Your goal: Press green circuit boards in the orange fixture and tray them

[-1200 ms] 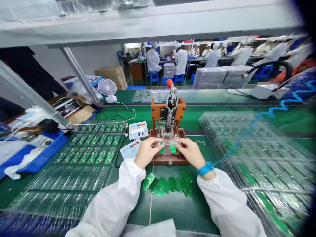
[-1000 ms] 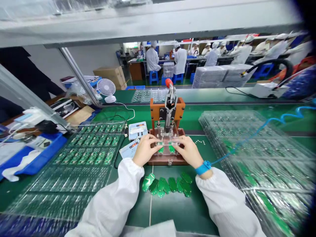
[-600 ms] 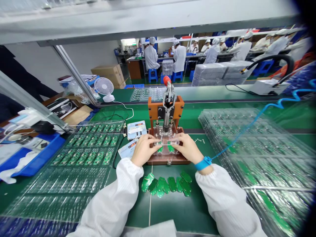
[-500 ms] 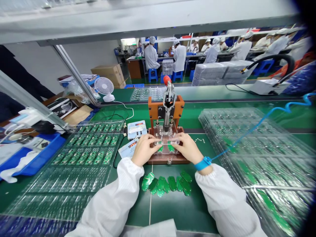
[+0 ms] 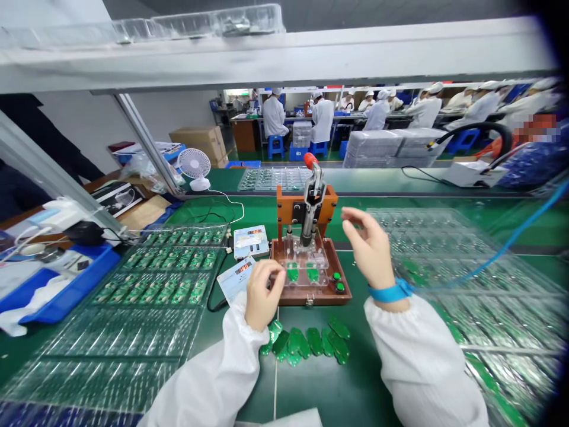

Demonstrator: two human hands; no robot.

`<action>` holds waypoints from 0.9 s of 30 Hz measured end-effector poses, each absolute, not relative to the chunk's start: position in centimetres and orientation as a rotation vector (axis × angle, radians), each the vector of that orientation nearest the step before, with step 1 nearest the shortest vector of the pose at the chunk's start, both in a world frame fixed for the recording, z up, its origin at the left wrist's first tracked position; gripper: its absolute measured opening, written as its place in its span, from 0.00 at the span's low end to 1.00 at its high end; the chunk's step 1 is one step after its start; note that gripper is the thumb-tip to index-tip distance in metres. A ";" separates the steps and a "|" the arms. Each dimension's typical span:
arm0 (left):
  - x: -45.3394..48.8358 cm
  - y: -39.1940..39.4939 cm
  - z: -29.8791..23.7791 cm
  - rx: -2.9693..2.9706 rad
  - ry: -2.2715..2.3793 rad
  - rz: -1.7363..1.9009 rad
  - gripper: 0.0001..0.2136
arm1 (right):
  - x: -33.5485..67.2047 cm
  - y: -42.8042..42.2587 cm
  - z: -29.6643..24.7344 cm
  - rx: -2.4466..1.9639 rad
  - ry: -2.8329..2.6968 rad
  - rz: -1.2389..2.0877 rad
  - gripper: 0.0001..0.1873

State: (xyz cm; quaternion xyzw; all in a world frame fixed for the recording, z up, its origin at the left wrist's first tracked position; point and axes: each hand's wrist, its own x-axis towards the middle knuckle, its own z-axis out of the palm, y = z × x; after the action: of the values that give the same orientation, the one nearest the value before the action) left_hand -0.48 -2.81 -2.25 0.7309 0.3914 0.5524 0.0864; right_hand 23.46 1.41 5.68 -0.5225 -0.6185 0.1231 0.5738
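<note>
Green-matted workbench, lower centre: left hand curled, hold unclear, just beside the brown wooden press base; right hand open, raised, upper right of it. Two green circuit boards lie in the clear acrylic jig, left hand nearer.

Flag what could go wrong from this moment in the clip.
The left hand is right beside the clear acrylic jig under the toggle press, so fingers might get pinched if the press comes down. The loose green circuit boards overlap just below the left sleeve and could be knocked or scratched. The blue cord from the wrist strap runs over the stacked clear trays and might snag them.
</note>
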 end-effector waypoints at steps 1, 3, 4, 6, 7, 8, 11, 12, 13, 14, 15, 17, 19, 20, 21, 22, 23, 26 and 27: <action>-0.3 -3.3 -2.2 2.245 1.072 1.660 0.06 | 23.3 2.3 7.1 -1.168 -1.439 0.264 0.17; 0.3 -4.2 -2.4 2.406 0.874 1.610 0.12 | 22.7 4.8 9.9 -1.052 -1.436 0.204 0.18; 0.7 -4.5 -2.6 2.487 0.780 1.572 0.14 | 22.4 6.2 11.2 -1.029 -1.444 0.182 0.19; 1.2 -4.7 -3.2 2.607 0.650 1.499 0.17 | 21.7 9.1 13.7 -1.090 -1.486 0.202 0.19; 1.4 -4.7 -3.4 2.641 0.620 1.469 0.17 | 21.4 10.4 14.9 -1.134 -1.514 0.246 0.19; 1.5 -4.7 -3.7 2.663 0.604 1.441 0.16 | 21.0 11.6 16.0 -1.167 -1.547 0.313 0.21; 1.5 -4.4 -4.0 2.686 0.591 1.373 0.15 | 20.3 13.4 19.0 -1.105 -1.630 0.594 0.28; 1.5 -4.4 -4.0 2.689 0.591 1.353 0.15 | 20.1 13.2 19.8 -1.034 -1.652 0.645 0.27; 1.4 -4.3 -4.0 2.692 0.594 1.337 0.15 | 19.9 12.5 20.5 -0.947 -1.679 0.639 0.26; 1.4 -4.3 -3.9 2.692 0.598 1.325 0.15 | 19.7 11.2 21.0 -0.859 -1.705 0.568 0.24; 1.4 -4.4 -3.9 2.693 0.601 1.316 0.14 | 19.5 9.6 21.3 -0.784 -1.724 0.438 0.22; 1.4 -4.4 -4.0 2.701 0.604 1.299 0.15 | 19.1 5.5 20.9 -0.721 -1.732 0.156 0.21; 1.4 -4.5 -4.1 2.715 0.611 1.288 0.15 | 18.6 1.3 19.6 -0.759 -1.714 -0.013 0.18; 1.4 -4.5 -4.1 2.723 0.619 1.281 0.15 | 18.4 -0.5 18.7 -0.764 -1.729 -0.064 0.18; 1.5 -4.5 -4.2 2.730 0.631 1.272 0.15 | 18.3 -2.0 17.7 -0.751 -1.747 -0.097 0.19; 1.5 -4.5 -4.3 2.734 0.644 1.264 0.15 | 18.2 -3.0 16.7 -0.733 -1.763 -0.117 0.20; 1.5 -4.5 -4.4 2.735 0.657 1.257 0.16 | 18.1 -3.8 15.7 -0.719 -1.772 -0.121 0.21; 1.6 -4.5 -4.5 2.727 0.682 1.246 0.16 | 18.1 -4.4 13.2 -0.713 -1.755 -0.064 0.23; 1.7 -4.6 -4.5 2.720 0.688 1.250 0.16 | 18.1 -4.3 12.4 -0.711 -1.743 -0.038 0.24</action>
State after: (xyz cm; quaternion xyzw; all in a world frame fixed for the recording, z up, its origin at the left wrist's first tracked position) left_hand 1.66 -4.56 -4.46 0.8851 0.2237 0.4067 0.0348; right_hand 18.14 -4.32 12.44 -0.3053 -0.7484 -0.0163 0.5886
